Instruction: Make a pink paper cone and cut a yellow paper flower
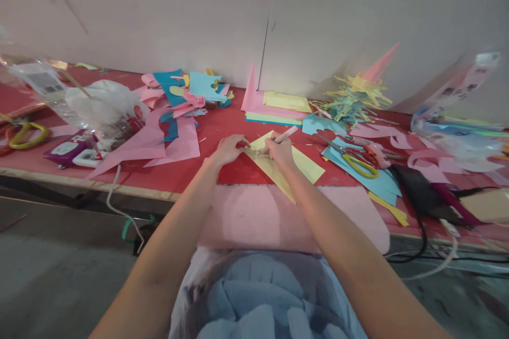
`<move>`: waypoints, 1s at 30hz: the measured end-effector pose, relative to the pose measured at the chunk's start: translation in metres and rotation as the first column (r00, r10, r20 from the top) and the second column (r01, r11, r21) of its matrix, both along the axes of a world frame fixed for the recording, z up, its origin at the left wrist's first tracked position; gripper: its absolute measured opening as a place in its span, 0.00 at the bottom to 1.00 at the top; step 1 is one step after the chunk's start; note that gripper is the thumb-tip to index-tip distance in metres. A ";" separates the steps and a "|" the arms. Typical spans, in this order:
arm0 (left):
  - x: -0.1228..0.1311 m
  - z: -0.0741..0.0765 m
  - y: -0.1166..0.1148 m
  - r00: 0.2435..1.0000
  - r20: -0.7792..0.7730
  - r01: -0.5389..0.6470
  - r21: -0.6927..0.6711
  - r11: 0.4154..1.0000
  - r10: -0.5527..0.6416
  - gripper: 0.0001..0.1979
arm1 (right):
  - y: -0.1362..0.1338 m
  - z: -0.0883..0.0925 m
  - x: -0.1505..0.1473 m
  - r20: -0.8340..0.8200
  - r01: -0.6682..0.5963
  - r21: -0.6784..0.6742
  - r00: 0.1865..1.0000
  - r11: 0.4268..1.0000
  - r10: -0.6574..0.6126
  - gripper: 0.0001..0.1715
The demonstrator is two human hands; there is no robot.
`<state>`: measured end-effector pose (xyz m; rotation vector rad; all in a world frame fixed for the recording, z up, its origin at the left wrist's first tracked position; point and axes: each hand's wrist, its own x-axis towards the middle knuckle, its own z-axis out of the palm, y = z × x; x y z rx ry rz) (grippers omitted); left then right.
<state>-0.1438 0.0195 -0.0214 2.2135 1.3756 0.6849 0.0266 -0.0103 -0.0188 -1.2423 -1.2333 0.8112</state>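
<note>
A folded yellow paper sheet [306, 165] lies on the red table [234, 169] right in front of me. My left hand [229, 148] rests on the sheet's left corner with curled fingers pressing it down. My right hand [279, 150] is closed on a pale pink pen [285, 134], whose tip meets the yellow paper. A large pink sheet [278, 217] hangs over the table's near edge under my forearms.
Scissors with yellow and red handles [360, 161] lie on blue paper to the right. Pink and blue scraps [178, 116] and a clear plastic bag [103, 106] fill the left. Stacked paper [278, 106], cut scraps [353, 95], a black cable [421, 206], and a cardboard wall behind.
</note>
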 end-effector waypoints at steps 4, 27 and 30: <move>0.002 0.001 -0.004 0.997 0.040 0.060 0.075 0.995 -0.063 0.19 | -0.001 0.001 0.002 -0.032 0.120 0.062 0.992 0.991 -0.119 0.14; 0.011 -0.005 -0.006 0.963 0.136 0.208 0.165 0.964 -0.231 0.16 | -0.118 -0.001 0.051 0.932 -0.338 0.269 0.328 0.902 -0.155 0.14; 0.012 -0.005 -0.006 0.961 0.191 0.175 0.150 0.973 -0.202 0.16 | -0.122 -0.001 0.059 0.944 -0.402 0.240 0.310 0.884 -0.115 0.16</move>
